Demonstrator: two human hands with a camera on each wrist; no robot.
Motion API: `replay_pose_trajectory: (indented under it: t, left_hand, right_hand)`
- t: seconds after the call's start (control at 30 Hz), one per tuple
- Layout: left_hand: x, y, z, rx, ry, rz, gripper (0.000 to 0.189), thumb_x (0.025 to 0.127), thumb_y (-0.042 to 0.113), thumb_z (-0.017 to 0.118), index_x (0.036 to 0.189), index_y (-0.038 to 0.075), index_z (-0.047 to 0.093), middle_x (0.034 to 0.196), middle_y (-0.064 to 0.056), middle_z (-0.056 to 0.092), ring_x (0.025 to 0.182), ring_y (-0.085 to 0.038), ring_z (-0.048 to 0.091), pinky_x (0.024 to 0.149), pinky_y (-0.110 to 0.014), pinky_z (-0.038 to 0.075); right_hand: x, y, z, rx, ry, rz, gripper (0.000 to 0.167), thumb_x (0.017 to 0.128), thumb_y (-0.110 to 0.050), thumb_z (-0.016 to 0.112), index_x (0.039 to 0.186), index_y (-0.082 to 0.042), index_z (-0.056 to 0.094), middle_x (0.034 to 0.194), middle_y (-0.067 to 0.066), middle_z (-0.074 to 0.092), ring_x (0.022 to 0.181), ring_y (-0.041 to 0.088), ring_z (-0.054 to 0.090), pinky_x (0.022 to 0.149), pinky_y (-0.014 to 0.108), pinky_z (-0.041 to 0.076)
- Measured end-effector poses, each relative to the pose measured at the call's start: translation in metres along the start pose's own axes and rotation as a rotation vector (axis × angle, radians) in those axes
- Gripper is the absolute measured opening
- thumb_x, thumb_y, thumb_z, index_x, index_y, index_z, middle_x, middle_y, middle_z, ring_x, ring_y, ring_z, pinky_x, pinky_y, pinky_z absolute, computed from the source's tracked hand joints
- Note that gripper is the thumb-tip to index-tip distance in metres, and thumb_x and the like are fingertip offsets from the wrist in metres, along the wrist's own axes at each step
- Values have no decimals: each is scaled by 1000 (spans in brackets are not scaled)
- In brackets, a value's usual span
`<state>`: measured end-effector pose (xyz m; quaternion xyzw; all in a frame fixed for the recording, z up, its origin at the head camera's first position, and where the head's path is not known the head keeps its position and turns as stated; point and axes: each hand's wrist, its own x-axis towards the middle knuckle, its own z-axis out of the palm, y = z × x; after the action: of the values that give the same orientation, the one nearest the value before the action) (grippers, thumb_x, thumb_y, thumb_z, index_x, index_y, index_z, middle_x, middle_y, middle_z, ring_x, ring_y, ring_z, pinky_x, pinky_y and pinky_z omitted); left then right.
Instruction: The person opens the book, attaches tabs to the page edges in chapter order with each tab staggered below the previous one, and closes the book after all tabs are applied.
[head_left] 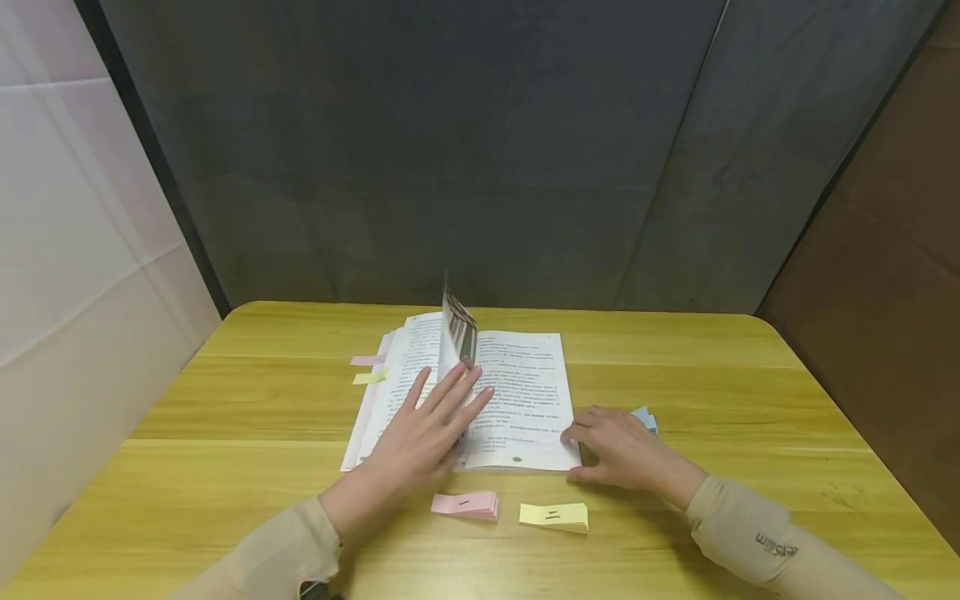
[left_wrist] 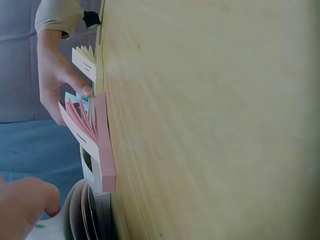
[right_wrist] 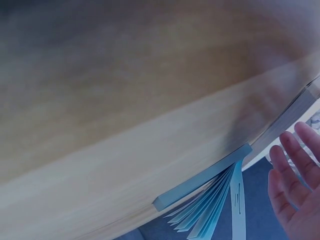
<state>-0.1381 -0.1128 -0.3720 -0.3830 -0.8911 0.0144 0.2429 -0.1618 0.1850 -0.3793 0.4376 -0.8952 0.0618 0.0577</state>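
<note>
Head view: resting on the open book (head_left: 517,404) with the left hand (head_left: 423,432), fingers spread wide, at the foot of a raised page (head_left: 460,329); at its right edge with the right hand (head_left: 624,450), fingers relaxed, thumb apart. Nearer, on the wooden table (head_left: 712,375): pink tabs (head_left: 463,505), yellow tabs (head_left: 555,517). Behind the right hand, partly hidden: blue tabs (head_left: 647,419).

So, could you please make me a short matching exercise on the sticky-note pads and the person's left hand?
Column one
1. Pink pad
2. Yellow pad
3. Blue pad
4. Left hand

Column two
A. Partly hidden by the right hand in the head view
B. Marked with two dark strokes
C. Spread over the open book
D. Marked with a single dark stroke

Right pairs: 1-D, 2-B, 3-A, 4-C
</note>
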Motion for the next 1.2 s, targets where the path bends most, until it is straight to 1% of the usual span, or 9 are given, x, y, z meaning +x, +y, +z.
replay_pose_trajectory:
  t: [0.27,0.43,0.57,0.63,0.7,0.77,0.87,1.0,1.2]
  left_hand:
    - [-3,-4,2,110,-18,10,84,68,26,65,139,12,23,146,-11,1,131,-29,2,95,-61,3]
    - [-3,-3,3,110,-50,6,80,70,26,65,139,14,25,146,-10,2,131,-28,4,97,-57,2]
    - [-3,1,7,38,-116,5,69,75,22,60,138,14,30,143,-10,17,129,-27,16,99,-51,14]
    - [-4,3,9,-5,-141,7,60,78,20,58,134,13,38,137,-11,33,124,-27,29,95,-46,28]
    - [-5,6,11,-31,-149,5,48,80,19,57,126,12,47,126,-11,46,115,-27,41,85,-43,40]
    - [-4,8,12,-37,-147,-1,38,81,21,56,117,11,55,115,-11,55,106,-27,49,73,-40,47]
    - [-3,10,14,-37,-135,-17,25,81,27,55,100,11,60,100,-8,58,92,-24,56,59,-34,49]
    - [1,12,14,-59,-134,-26,30,78,44,55,81,14,56,79,-1,52,74,-18,53,48,-26,43]
    - [8,16,11,-51,-205,-65,41,71,56,58,79,15,55,79,0,49,75,-18,48,52,-28,42]
  right_hand:
    - [0,0,1,-3,14,-8,43,70,-44,68,98,-12,64,95,-4,58,89,14,52,74,32,44]
    - [0,0,1,-1,12,-9,43,70,-44,68,99,-12,63,95,-4,57,87,13,52,72,31,45]
    - [0,0,1,1,15,-10,43,70,-44,68,99,-13,63,94,-4,57,85,12,52,69,30,45]
    - [0,0,1,1,16,-12,43,70,-44,68,99,-12,64,93,-4,57,84,12,52,69,30,45]
    - [0,0,1,0,16,-14,43,70,-44,68,98,-12,64,93,-4,57,85,12,52,70,30,45]
    - [0,1,1,1,16,-14,43,70,-44,68,98,-12,64,93,-4,57,85,12,52,70,30,45]
    - [-1,1,2,0,19,-13,43,70,-44,68,98,-12,64,93,-4,57,85,13,52,71,31,45]
    - [-1,1,2,3,21,-11,43,69,-44,68,98,-12,64,93,-4,56,84,13,52,69,30,45]
    - [-1,1,2,5,28,-13,43,69,-44,69,98,-12,64,94,-4,56,87,14,53,71,31,45]
